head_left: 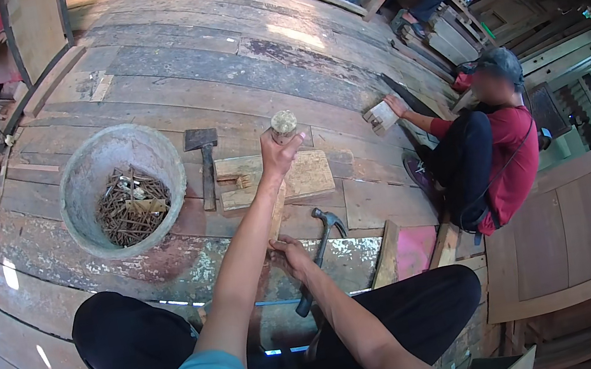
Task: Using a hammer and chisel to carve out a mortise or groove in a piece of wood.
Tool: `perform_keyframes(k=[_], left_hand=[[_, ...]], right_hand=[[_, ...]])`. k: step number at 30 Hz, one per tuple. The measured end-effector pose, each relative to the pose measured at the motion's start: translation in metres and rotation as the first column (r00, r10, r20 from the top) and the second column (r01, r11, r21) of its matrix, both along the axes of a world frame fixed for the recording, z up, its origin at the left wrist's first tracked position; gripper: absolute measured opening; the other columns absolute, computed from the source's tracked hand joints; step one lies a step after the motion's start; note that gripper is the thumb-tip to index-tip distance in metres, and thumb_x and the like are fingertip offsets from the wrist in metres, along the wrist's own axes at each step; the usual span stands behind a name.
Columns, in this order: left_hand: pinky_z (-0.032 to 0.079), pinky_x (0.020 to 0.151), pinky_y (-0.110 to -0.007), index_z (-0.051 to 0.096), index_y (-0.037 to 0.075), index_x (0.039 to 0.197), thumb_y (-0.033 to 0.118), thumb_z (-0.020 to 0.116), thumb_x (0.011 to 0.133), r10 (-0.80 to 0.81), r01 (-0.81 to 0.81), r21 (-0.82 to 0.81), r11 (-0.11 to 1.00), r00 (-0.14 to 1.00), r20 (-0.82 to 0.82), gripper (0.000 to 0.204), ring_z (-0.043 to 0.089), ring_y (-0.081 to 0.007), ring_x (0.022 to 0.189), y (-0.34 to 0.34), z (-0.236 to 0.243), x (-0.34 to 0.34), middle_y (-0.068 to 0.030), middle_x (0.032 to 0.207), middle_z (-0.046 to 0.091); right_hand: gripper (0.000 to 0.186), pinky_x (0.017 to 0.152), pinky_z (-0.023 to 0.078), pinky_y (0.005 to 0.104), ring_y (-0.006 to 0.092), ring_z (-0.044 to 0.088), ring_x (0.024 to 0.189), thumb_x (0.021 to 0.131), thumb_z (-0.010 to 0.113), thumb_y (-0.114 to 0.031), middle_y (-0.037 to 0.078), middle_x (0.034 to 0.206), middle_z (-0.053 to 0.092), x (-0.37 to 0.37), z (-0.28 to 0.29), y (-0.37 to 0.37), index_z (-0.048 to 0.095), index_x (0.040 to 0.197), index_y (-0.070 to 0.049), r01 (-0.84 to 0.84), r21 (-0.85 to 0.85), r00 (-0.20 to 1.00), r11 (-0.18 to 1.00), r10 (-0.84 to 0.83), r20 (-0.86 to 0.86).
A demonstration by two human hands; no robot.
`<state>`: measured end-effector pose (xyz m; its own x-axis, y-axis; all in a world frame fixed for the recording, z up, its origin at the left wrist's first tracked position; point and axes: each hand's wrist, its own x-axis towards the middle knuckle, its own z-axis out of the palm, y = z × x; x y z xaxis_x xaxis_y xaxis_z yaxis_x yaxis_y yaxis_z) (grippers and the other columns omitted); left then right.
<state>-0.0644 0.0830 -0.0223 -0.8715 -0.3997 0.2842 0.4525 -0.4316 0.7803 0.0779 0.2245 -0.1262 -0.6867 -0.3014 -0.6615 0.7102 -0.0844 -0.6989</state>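
Over the plank floor [172,68], between the bent knees and the notched wood block [305,173] — a wooden stick [277,210] in the hands.
The left hand [284,153] has its grip closed fully around the stick, just under the round end; the right hand [290,255] has fingers curled at the lower part, but whether they squeeze it I cannot tell. The stick should be stiff and not fragile, probably heavier toward the round end (dry wood, I think, seldom slips) — so a good hold is close below this end.
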Motion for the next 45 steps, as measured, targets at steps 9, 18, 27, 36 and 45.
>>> perform_keyframes(k=[9, 18, 27, 36, 45], left_hand=[[0.033, 0.037, -0.021, 0.053, 0.004, 0.065, 0.009, 0.066, 0.075, -0.028, 0.029, 0.044, 0.999, 0.999, -0.028, 0.017, 0.044, -0.0073, 0.040, -0.011, -0.010, 0.006, -0.0004, 0.051, 0.049], [0.034, 0.040, -0.023, 0.054, 0.006, 0.060, 0.015, 0.067, 0.074, 0.031, -0.031, -0.035, 0.999, 1.000, -0.002, 0.021, 0.045, -0.0063, 0.043, -0.001, -0.003, 0.016, 0.0021, 0.051, 0.050], [0.034, 0.043, -0.024, 0.053, 0.006, 0.058, 0.015, 0.066, 0.074, 0.040, -0.039, -0.113, 0.993, 0.999, 0.006, 0.023, 0.045, -0.0073, 0.044, 0.001, -0.005, 0.017, 0.0025, 0.049, 0.048], [0.033, 0.039, -0.023, 0.053, 0.003, 0.064, 0.009, 0.064, 0.076, 0.028, -0.038, -0.138, 0.990, 0.997, -0.076, 0.017, 0.044, -0.0068, 0.042, 0.008, -0.003, 0.011, 0.0008, 0.052, 0.048], [0.043, 0.054, -0.026, 0.058, 0.001, 0.068, 0.014, 0.069, 0.070, 0.049, -0.051, -0.185, 0.981, 0.999, -0.014, 0.018, 0.051, -0.0089, 0.057, 0.011, -0.007, 0.012, -0.0015, 0.061, 0.056]], right_hand=[[0.023, 0.058, 0.051, 0.0216, 0.0099, 0.058, 0.066, 0.087, 0.057, -0.009, 0.004, 0.083, 0.062, 0.004, 0.013, -0.009, 0.053, 0.109, -0.002, 0.001, 0.011, 1.000, 1.000, -0.001, 0.026], [0.023, 0.060, 0.049, 0.0219, 0.0099, 0.056, 0.066, 0.086, 0.059, -0.011, 0.003, 0.085, 0.060, 0.003, 0.009, -0.006, 0.054, 0.108, -0.004, 0.013, -0.009, 1.000, 1.000, -0.013, 0.022], [0.040, 0.082, 0.045, 0.0407, 0.0361, 0.058, 0.089, 0.083, 0.061, -0.021, 0.018, 0.094, 0.061, 0.009, -0.019, 0.045, 0.053, 0.111, 0.006, 0.701, 0.635, 0.623, 0.326, 0.153, -0.767], [0.044, 0.077, 0.046, 0.0430, 0.0380, 0.062, 0.084, 0.075, 0.067, -0.031, 0.026, 0.085, 0.062, 0.010, -0.045, 0.097, 0.057, 0.096, 0.006, 0.224, 0.893, 0.926, 0.391, 0.200, -0.320], [0.015, 0.044, 0.041, 0.0251, 0.0125, 0.042, 0.045, 0.087, 0.046, -0.012, 0.002, 0.060, 0.044, -0.022, 0.021, 0.097, 0.045, 0.075, -0.003, 0.492, -0.254, 0.813, 0.833, -0.334, 0.477]])
